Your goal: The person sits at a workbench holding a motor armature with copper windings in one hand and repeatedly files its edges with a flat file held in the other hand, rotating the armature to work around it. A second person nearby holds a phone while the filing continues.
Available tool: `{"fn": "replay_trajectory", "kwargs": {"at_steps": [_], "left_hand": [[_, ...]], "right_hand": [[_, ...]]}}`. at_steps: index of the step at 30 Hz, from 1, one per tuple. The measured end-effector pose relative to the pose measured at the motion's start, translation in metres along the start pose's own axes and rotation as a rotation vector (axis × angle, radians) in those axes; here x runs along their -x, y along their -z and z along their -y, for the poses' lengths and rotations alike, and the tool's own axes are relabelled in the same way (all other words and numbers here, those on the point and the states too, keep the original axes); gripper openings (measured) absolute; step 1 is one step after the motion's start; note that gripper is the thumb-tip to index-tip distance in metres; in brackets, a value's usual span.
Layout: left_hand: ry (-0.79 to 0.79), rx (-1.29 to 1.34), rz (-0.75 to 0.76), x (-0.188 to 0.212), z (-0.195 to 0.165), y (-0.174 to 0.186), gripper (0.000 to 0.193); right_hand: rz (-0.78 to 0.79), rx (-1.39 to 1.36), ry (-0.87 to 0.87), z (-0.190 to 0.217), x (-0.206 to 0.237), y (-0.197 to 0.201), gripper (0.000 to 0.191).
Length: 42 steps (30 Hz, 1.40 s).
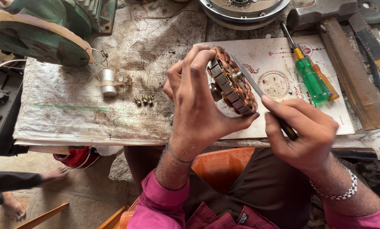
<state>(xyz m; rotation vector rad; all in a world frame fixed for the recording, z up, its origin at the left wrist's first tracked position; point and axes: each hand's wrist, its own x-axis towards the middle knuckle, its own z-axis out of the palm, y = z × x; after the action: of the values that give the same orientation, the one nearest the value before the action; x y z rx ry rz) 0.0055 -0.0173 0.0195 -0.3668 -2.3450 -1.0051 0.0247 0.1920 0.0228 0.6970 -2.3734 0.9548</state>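
While the left hand (196, 106) curls its fingers over the rim of a round copper-wound stator (231, 85), holding it on edge above the bench, the right hand (302, 129) pinches the dark handle of a thin blade (247, 76) between thumb and fingers, its tip laid against the windings. Under them lies a printed white board (283, 55) on a stained woven sack (113, 97). Just right of the blade a green-handled screwdriver (311, 78) lies beside a hammer (338, 46) and flat files (374, 46). To the left sit a small cylindrical capacitor (108, 82) and a cluster of brass screws (143, 100), near a green motor housing (41, 29). A round metal cover (243, 12) stands at the bench's far edge
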Motion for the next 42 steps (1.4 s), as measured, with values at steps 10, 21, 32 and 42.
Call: {"fn": "replay_trajectory", "kwargs": {"at_steps": [10, 21, 32, 42], "left_hand": [[0.010, 0.042, 0.094, 0.0005, 0.0039, 0.0059, 0.126], [0.005, -0.008, 0.078, -0.0021, 0.0025, 0.0004, 0.135], [0.113, 0.132, 0.183, -0.0013, 0.0063, 0.0087, 0.129], [0.053, 0.121, 0.121, 0.0012, 0.0054, 0.0055, 0.123]], "right_hand": [[-0.010, 0.007, 0.017, -0.0001, -0.0016, 0.0002, 0.029], [-0.032, 0.031, 0.006, -0.0001, -0.0005, 0.0003, 0.028], [-0.024, 0.024, 0.049, -0.0039, 0.0049, 0.0016, 0.022], [0.009, 0.059, 0.060, -0.0029, 0.0031, 0.0015, 0.027]]}}
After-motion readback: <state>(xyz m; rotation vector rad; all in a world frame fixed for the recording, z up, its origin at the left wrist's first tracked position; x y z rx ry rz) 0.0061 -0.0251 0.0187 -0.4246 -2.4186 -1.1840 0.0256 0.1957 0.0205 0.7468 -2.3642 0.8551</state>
